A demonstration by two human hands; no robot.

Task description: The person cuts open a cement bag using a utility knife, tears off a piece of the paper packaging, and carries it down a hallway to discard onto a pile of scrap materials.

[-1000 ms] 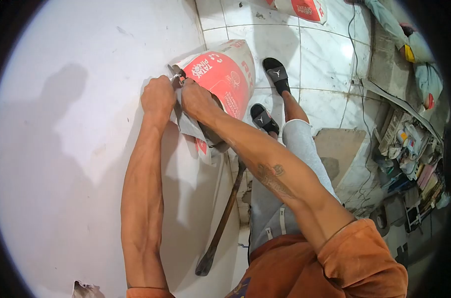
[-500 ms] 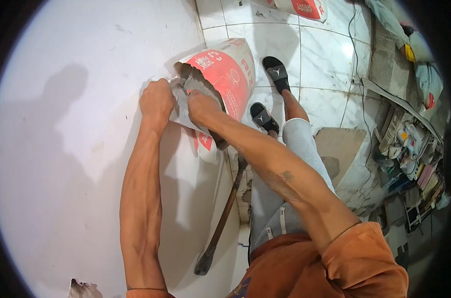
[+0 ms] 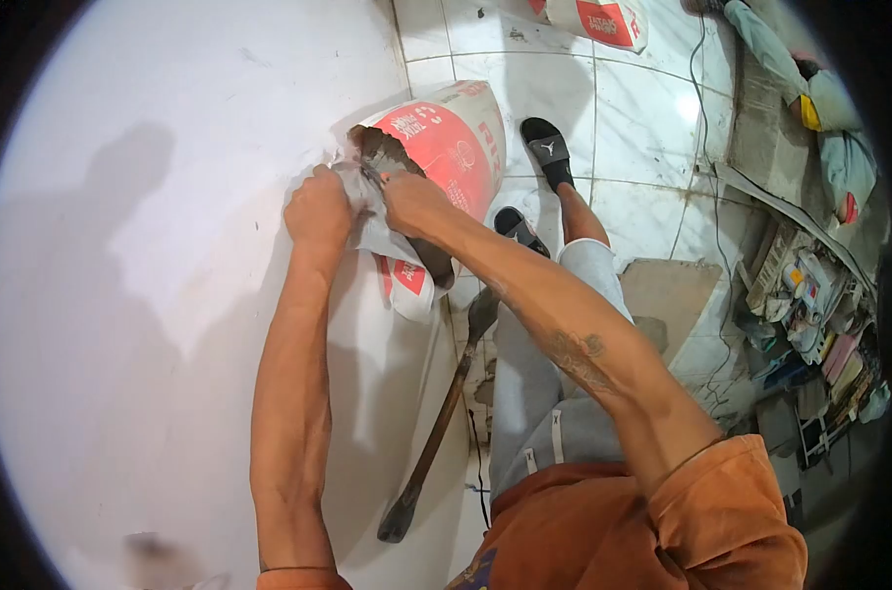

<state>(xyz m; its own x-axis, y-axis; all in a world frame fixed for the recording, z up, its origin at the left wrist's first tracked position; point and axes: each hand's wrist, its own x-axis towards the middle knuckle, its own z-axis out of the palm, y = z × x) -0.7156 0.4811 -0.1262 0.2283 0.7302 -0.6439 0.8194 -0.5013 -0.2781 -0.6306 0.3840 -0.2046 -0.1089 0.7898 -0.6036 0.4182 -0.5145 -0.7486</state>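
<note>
A red-and-white paper bag [image 3: 446,147] of grey powder, looking like cement, leans by the wall with its top torn open. My left hand [image 3: 318,208] is closed in a fist on the left edge of the bag's loose paper flap [image 3: 372,231]. At the torn opening, my right hand [image 3: 413,204] is closed too, against the flap's right side. A thin dark piece shows at its fingertips, too small to name. The lower end of the bag's front, with a red print, hangs below the flap.
A long wooden-handled tool [image 3: 439,423] with dark ends leans against the white wall [image 3: 171,324]. Another red-and-white bag [image 3: 603,22] lies on the tiled floor [image 3: 642,118]. Piled clutter [image 3: 824,324] and a black cable [image 3: 706,138] are at the right.
Both hands have shifted slightly right, the left one also downward, and the paper flap has moved with them. The view has shifted a little. The bag stays in place.
</note>
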